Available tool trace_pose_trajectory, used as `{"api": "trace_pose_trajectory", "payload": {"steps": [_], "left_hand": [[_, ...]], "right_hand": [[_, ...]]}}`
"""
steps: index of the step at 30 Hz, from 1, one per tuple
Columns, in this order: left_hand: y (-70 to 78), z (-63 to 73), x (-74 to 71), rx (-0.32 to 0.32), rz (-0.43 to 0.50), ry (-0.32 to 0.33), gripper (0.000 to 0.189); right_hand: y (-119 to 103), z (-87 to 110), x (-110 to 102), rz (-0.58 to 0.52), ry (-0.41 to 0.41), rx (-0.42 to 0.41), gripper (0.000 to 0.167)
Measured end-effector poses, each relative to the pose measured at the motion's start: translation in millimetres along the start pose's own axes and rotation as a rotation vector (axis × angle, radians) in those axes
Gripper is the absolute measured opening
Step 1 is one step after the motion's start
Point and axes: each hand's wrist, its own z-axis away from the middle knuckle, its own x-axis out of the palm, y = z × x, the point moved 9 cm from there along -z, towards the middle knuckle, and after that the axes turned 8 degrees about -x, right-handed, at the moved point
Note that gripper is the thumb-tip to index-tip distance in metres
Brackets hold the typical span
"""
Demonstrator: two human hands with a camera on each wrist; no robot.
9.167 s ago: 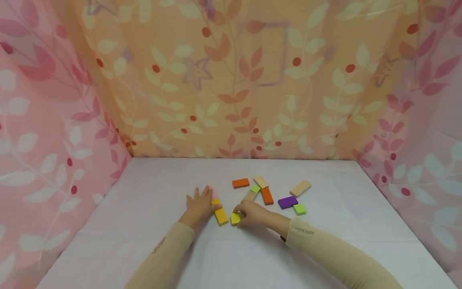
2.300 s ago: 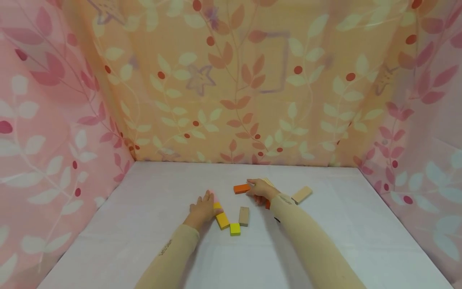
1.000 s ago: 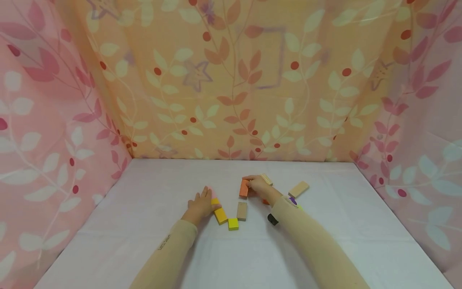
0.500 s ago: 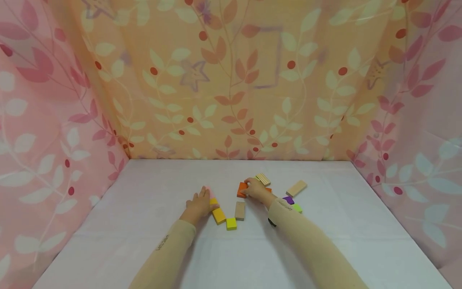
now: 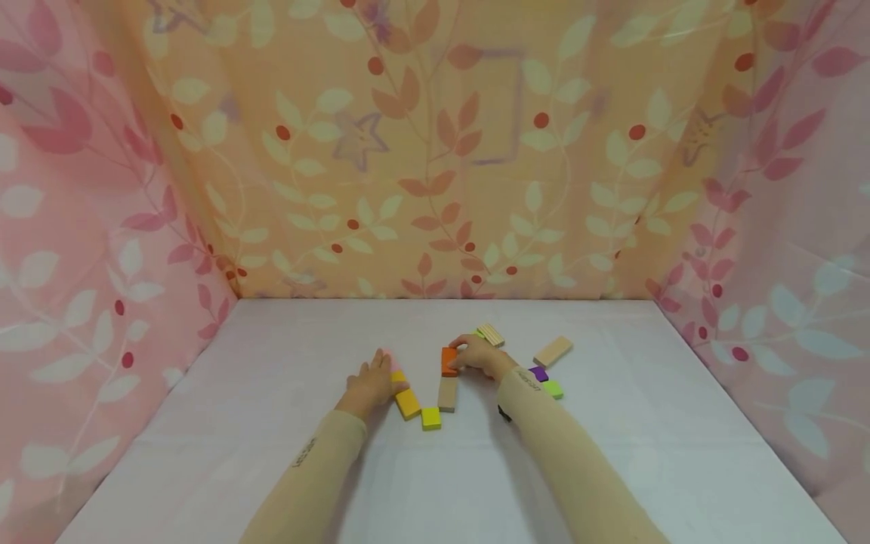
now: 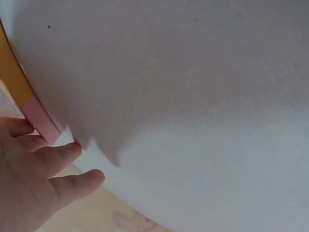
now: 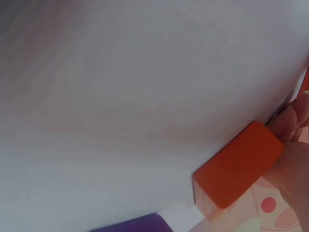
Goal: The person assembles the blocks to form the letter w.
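My right hand [image 5: 481, 355] pinches an orange wooden block [image 5: 447, 362] at its right side, thumb and fingertips at its edges. The block stands end to end with a tan block [image 5: 448, 394], and a bright yellow block [image 5: 431, 418] lies at that one's lower left corner. Amber-yellow blocks [image 5: 408, 405] and a pink block [image 6: 41, 120] form a slanting row on the left. Along this row rests my left hand [image 5: 370, 387], fingers spread, partly covering it. A second orange block [image 7: 239, 165] lies under the right hand, hidden from the head view.
Right of the right hand are a purple block [image 5: 539, 374], a light green block [image 5: 553, 390] and a plain wooden block [image 5: 553, 351]. Behind it lie a ridged wooden block [image 5: 491, 335] and another green block [image 5: 479, 332]. Patterned cloth walls [image 5: 435, 151] surround the white table [image 5: 306, 483].
The right hand took hold of the orange block, turned it from sideways to lengthwise and brought it to the tan block's far end. Earlier it handled the yellow block. The left hand stayed put.
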Motion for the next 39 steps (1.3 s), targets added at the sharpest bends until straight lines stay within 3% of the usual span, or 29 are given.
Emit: {"api": "trace_pose_trajectory", "payload": {"steps": [10, 20, 31, 39], "left_hand": [[-0.5, 1.4, -0.7, -0.008, 0.004, -0.003, 0.08], [-8.0, -23.2, 13.7, -0.025, 0.013, 0.012, 0.089], [1.3, 4.8, -2.7, -0.001, 0.029, -0.02, 0.081], [2.7, 3.4, -4.2, 0.017, 0.036, -0.026, 0.081]], "right_hand": [[0, 2.0, 0, -0.014, -0.009, 0.025, 0.045], [1, 5.0, 2, -0.009, -0.028, 0.039, 0.042], [-2, 7.4, 1, -0.019, -0.033, 0.04, 0.042], [-2, 6.4, 2, -0.009, -0.039, 0.027, 0.043]]}}
